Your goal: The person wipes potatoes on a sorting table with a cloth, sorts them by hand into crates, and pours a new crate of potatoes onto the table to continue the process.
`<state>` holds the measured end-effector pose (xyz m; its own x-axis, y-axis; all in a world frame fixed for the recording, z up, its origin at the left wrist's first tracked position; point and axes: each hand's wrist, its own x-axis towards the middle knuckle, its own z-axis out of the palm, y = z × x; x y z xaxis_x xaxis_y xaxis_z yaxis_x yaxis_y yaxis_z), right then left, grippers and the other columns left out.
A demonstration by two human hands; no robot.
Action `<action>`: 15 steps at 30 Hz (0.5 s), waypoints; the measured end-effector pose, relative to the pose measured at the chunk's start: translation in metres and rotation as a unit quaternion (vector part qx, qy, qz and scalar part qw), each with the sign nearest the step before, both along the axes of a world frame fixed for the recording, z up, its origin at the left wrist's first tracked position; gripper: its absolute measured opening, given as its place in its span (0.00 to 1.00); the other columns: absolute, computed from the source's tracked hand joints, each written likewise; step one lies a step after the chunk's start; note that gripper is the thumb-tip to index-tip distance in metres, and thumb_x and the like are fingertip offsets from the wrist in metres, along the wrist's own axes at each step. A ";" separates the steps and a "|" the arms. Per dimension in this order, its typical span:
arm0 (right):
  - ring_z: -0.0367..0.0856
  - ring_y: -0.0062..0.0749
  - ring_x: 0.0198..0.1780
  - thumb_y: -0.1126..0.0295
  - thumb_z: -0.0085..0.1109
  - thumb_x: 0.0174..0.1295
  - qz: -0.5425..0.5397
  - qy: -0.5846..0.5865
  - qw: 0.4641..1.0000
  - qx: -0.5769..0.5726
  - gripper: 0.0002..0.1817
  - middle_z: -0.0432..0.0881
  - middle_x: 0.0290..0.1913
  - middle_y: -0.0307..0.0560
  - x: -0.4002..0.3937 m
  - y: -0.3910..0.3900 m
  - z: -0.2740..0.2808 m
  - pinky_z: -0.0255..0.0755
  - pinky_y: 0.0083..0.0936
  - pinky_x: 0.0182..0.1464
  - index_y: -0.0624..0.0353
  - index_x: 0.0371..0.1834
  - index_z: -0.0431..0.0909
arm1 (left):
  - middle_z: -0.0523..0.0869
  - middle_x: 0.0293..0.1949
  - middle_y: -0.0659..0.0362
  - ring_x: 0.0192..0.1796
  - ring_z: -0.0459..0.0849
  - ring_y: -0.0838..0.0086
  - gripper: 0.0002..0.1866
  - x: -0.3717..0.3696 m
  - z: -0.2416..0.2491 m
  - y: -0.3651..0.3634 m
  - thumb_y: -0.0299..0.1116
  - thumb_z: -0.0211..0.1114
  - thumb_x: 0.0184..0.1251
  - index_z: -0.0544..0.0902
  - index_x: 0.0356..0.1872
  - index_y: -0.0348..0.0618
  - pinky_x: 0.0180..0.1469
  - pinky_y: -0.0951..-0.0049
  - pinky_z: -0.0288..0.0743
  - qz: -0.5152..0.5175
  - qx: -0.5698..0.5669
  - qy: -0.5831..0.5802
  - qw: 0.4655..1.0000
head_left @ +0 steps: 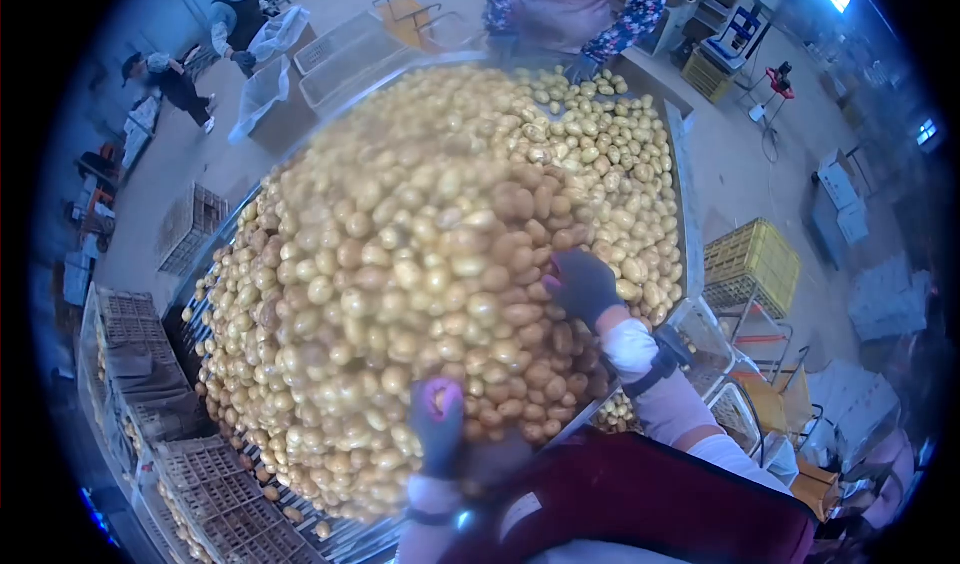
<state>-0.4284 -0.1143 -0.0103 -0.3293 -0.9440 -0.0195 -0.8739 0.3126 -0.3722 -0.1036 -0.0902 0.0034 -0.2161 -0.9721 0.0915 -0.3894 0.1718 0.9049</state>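
Observation:
A great heap of small, egg-shaped yellow-brown fruits (pixel 400 264) fills a wide metal sorting table (pixel 689 229) in front of me. At the heap's near edge, my left hand (pixel 437 426), in a dark glove with pink fingertips, is closed with its fingers curled around a small yellow-brown fruit (pixel 438 401). My right hand (pixel 583 289), gloved the same way, lies farther out on the right side of the heap. Its fingers are bent down against the fruits, and what they grip is hidden. Part of the heap looks hazy in this view.
Across the table, a person in flowered sleeves (pixel 640 14) has gloved hands at the heap. Slatted crates (pixel 215 484) line the left side; a yellow crate (pixel 750 264) stands right. Lined boxes (pixel 268 94) and two more people (pixel 165 79) are at the far left.

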 end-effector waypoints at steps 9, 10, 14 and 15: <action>0.86 0.50 0.46 0.59 0.66 0.62 0.013 -0.124 0.988 -0.087 0.18 0.85 0.50 0.54 -0.013 0.004 -0.010 0.79 0.41 0.49 0.57 0.51 0.80 | 0.83 0.45 0.59 0.47 0.81 0.73 0.11 0.004 0.019 0.015 0.31 0.64 0.73 0.81 0.50 0.36 0.53 0.72 0.75 -0.015 0.044 0.107 0.993; 0.87 0.48 0.45 0.59 0.67 0.62 -0.004 -0.146 0.981 -0.132 0.19 0.85 0.49 0.54 -0.015 0.011 -0.012 0.80 0.40 0.48 0.57 0.52 0.80 | 0.83 0.46 0.60 0.48 0.81 0.74 0.11 0.005 0.022 0.017 0.30 0.64 0.74 0.81 0.52 0.35 0.56 0.72 0.75 -0.011 0.062 0.129 0.990; 0.85 0.44 0.44 0.60 0.71 0.60 -0.090 -0.164 0.966 -0.177 0.20 0.84 0.44 0.51 -0.012 0.101 0.048 0.79 0.38 0.46 0.58 0.50 0.78 | 0.83 0.50 0.58 0.48 0.82 0.74 0.13 0.018 0.015 0.024 0.29 0.65 0.73 0.82 0.54 0.34 0.53 0.73 0.77 -0.005 0.012 0.052 0.999; 0.85 0.47 0.42 0.60 0.72 0.57 -0.126 -0.134 0.972 -0.148 0.19 0.84 0.40 0.50 -0.013 0.129 0.056 0.78 0.39 0.45 0.56 0.46 0.78 | 0.84 0.49 0.53 0.53 0.84 0.63 0.15 0.019 0.019 0.022 0.29 0.66 0.69 0.83 0.55 0.42 0.55 0.65 0.78 -0.048 -0.084 -0.027 0.995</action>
<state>-0.4409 0.0146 0.0454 -0.5720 -0.8108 0.1242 -0.6424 0.3487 -0.6824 -0.0847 -0.0682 0.0229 -0.3156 -0.9187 0.2374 -0.4107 0.3577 0.8387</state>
